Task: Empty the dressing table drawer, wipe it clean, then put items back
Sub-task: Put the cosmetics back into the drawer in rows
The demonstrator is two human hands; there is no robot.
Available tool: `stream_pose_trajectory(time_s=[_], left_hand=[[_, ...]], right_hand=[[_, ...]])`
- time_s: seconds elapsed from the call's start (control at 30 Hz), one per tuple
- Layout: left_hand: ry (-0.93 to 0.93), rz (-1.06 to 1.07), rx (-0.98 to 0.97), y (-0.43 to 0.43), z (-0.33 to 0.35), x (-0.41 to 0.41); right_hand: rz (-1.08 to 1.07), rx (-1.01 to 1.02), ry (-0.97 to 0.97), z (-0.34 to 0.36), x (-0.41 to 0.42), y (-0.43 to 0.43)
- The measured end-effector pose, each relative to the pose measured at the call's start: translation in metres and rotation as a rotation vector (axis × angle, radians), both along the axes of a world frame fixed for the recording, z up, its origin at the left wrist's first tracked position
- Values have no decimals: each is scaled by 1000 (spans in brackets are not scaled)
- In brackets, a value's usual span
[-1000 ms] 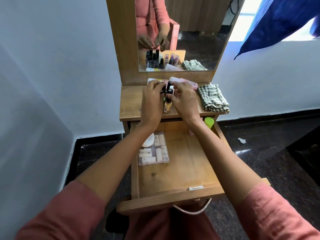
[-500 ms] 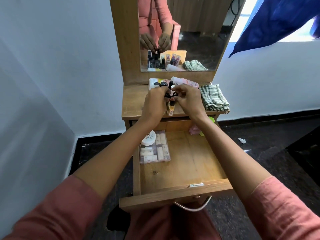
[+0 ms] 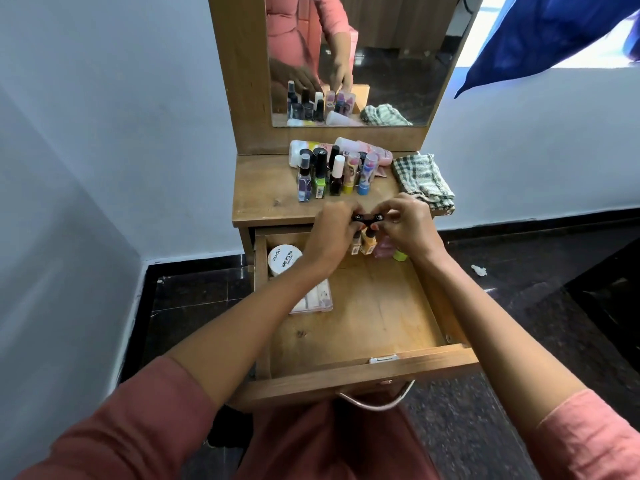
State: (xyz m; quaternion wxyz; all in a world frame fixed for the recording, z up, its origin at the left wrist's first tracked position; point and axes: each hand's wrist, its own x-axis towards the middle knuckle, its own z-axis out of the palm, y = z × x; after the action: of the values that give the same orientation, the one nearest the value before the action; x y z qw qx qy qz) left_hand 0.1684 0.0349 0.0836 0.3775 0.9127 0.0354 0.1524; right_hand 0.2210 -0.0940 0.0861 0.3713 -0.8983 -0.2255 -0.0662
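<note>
The wooden drawer [image 3: 363, 372] is pulled out under the dressing table top [image 3: 263, 199]. My left hand [image 3: 329, 233] and my right hand [image 3: 408, 226] hold small nail polish bottles [image 3: 365, 242] by their black caps, just over the drawer's back end. The bottles have yellowish bodies. Inside the drawer lie a white round nail polish remover tub [image 3: 282, 259] and a clear plastic case [image 3: 317, 301] at the left, and a pink item [image 3: 384, 249] and a green item [image 3: 400, 255] at the back right.
Several nail polish bottles and tubes [image 3: 332, 174] stand on the table top, with lying lotion bottles [image 3: 360, 148] behind them. A checked cloth [image 3: 422, 180] lies at the right. A mirror [image 3: 363, 60] rises behind. Dark floor surrounds the table; a blue cloth [image 3: 554, 32] hangs upper right.
Both hands have come down from the table top toward the drawer's back, carrying the small bottles. The standing bottles on the top are now uncovered.
</note>
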Motion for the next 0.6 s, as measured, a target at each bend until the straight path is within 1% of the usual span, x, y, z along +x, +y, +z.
stream_pose_trajectory(time_s=[0.13,0.3,0.6], left_hand=[[81,-15,11,-10,-24,9],[96,-26,53,-17,-45,18],[80,-26,77,-20,-62,28]], right_hand=[[-62,-65,33,-21,2,-3],[-129,-179,21,-44,3,-5],[-139,-329,-184,-60,9,-3]])
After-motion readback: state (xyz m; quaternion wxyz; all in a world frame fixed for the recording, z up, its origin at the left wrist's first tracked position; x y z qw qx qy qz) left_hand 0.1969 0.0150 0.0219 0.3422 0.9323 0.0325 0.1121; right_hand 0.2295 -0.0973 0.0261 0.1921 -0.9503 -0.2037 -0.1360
